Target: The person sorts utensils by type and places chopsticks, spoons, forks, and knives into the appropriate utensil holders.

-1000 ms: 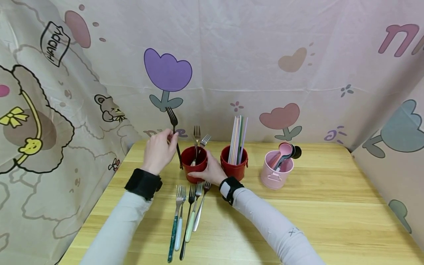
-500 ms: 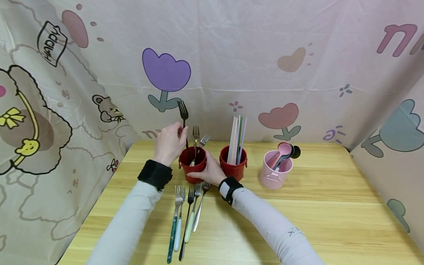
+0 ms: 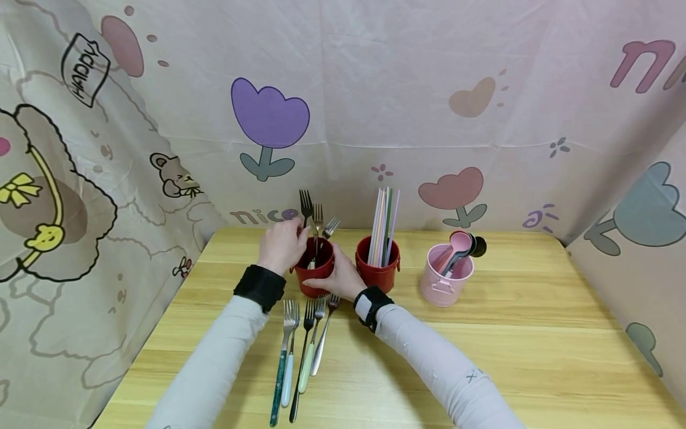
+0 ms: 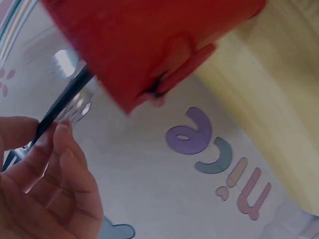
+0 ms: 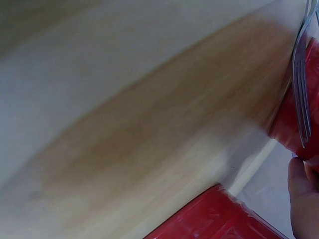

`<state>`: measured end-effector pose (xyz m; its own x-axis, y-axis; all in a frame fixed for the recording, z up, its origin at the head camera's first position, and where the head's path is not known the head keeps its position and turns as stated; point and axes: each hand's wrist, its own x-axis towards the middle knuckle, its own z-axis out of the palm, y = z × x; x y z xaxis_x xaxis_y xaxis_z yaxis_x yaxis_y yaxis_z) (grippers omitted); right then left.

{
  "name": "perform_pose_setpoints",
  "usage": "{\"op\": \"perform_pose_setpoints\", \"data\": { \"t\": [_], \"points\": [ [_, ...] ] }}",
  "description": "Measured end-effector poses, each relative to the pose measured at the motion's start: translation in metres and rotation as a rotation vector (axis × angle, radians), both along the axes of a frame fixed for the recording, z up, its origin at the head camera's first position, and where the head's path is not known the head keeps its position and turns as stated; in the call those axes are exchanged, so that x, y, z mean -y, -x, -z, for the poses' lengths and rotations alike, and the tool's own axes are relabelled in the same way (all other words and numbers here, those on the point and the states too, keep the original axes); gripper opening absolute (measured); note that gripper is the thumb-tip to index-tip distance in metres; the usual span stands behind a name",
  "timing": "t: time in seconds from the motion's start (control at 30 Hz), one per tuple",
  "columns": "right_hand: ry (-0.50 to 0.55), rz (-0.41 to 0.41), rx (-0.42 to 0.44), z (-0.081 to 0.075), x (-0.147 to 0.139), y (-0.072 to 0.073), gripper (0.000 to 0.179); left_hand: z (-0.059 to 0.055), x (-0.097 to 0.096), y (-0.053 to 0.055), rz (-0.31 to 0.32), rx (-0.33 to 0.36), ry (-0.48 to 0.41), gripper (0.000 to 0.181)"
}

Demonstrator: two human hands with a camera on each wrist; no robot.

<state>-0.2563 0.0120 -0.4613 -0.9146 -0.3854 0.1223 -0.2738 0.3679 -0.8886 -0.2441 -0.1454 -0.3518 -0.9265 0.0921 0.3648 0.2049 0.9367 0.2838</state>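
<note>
My left hand (image 3: 283, 245) pinches a black fork (image 3: 306, 204) between thumb and fingers, tines up, its handle down inside the left red bucket (image 3: 313, 271). In the left wrist view the dark handle (image 4: 65, 102) passes the fingertips and goes in over the bucket's rim. Two other forks (image 3: 330, 227) stand in that bucket. My right hand (image 3: 345, 276) grips the same bucket round its right side and front, thumb across the front. On the table just before it lie several forks (image 3: 289, 357) side by side, tines toward the bucket, handles of differing colours.
Right of my right hand stands a second red bucket (image 3: 379, 275) with several thin coloured sticks (image 3: 383, 226). Farther right, a pink bucket (image 3: 445, 291) holds several spoons (image 3: 461, 243). A printed cloth (image 3: 364, 89) hangs behind the wooden table (image 3: 509, 333).
My left hand has moved right and then down, bringing the black fork from beside the left red bucket to over it and lowering it inside. My right hand has stayed on the bucket.
</note>
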Motion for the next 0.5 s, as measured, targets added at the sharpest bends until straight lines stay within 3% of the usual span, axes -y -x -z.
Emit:
{"op": "perform_pose_setpoints", "data": {
  "t": [0.2, 0.5],
  "points": [
    [0.000, 0.003, 0.006, 0.000, 0.000, -0.001, 0.095, 0.008, 0.003, -0.002, 0.009, 0.052, 0.010, 0.023],
    [0.008, 0.000, 0.009, -0.004, 0.000, -0.004, 0.092, 0.010, 0.016, -0.012, 0.023, 0.057, -0.059, 0.021]
  ]
}}
